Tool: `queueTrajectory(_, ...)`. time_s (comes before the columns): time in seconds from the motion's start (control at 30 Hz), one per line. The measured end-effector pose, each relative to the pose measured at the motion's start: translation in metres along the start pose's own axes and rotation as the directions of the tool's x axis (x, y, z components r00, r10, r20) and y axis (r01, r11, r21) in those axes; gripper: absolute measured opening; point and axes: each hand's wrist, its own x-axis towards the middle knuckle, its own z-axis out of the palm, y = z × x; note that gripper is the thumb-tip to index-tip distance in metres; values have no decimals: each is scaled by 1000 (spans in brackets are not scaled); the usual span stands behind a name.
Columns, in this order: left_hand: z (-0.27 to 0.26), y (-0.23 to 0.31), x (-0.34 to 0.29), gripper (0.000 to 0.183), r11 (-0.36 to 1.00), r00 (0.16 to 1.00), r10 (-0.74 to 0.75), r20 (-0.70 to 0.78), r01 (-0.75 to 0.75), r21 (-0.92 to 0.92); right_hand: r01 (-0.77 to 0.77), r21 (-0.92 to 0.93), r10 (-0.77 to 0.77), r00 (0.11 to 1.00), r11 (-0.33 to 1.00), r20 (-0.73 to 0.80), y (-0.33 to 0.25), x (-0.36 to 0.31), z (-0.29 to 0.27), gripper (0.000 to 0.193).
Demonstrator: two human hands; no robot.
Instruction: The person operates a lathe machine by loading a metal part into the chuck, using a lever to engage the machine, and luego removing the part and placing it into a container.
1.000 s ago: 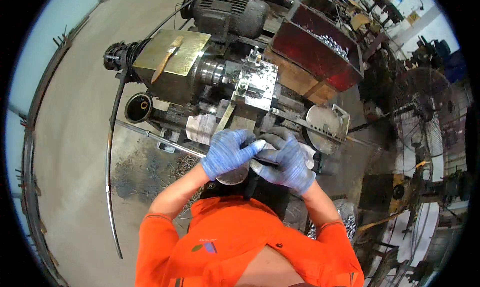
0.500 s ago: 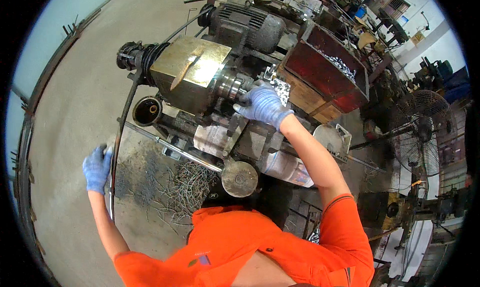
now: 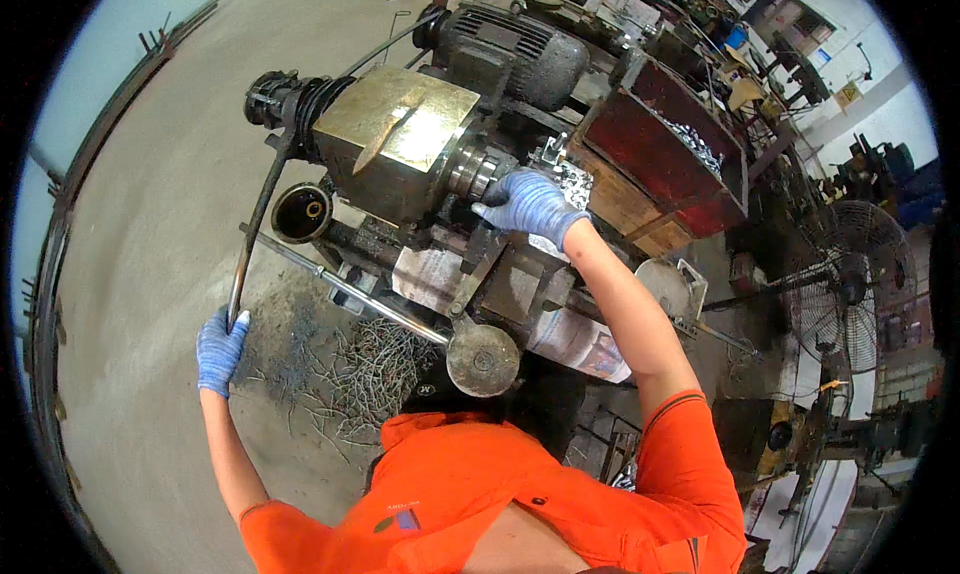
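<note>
My left hand (image 3: 221, 351), in a blue knit glove, is closed round the lower end of a long dark lever (image 3: 252, 236) at the machine's left side. On the right, my gloved right hand (image 3: 536, 206) is at the front of the machine's metal spindle chuck (image 3: 470, 170). Its thumb points left and its fingers curl down in front of the chuck; whatever they pinch is hidden by the glove. Behind the chuck sits the headstock box (image 3: 395, 139), with a brownish strip-shaped piece (image 3: 385, 142) on its brassy top.
A greasy motor (image 3: 515, 54) stands behind the headstock. A red bin (image 3: 665, 139) holds small shiny metal parts. Below the chuck are a round plate (image 3: 482, 358) and a steel rod (image 3: 350, 292). Metal shavings (image 3: 375, 374) litter the floor; a fan (image 3: 850, 274) stands right.
My left hand, beside the lever before, has closed on its lower end, and the lever's lower end has shifted. My right hand stays at the chuck. The whole view has moved slightly.
</note>
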Motion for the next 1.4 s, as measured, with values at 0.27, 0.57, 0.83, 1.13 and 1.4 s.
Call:
queueTrajectory(0.27,-6,-29,-45,43,960,997,-52,-50,64,274,-39,-68,35,997,997,-63,-24,6,-15,46)
queueTrajectory(0.57,-24,-104,39,20,751,915,310,-258,-70,657,-128,-90,125,991,988,-42,-28,9,-8,52)
queueTrajectory(0.83,-37,-160,111,27,709,932,254,-259,3,705,-121,43,126,982,992,-139,-34,6,-10,43)
queueTrajectory(1.13,93,-6,75,30,792,819,-19,-574,-338,-509,116,-70,-134,784,991,-606,-3,-61,-29,13)
queueTrajectory(1.4,255,40,77,41,914,918,349,187,-378,148,-151,109,185,722,982,-666,76,-223,-13,15)
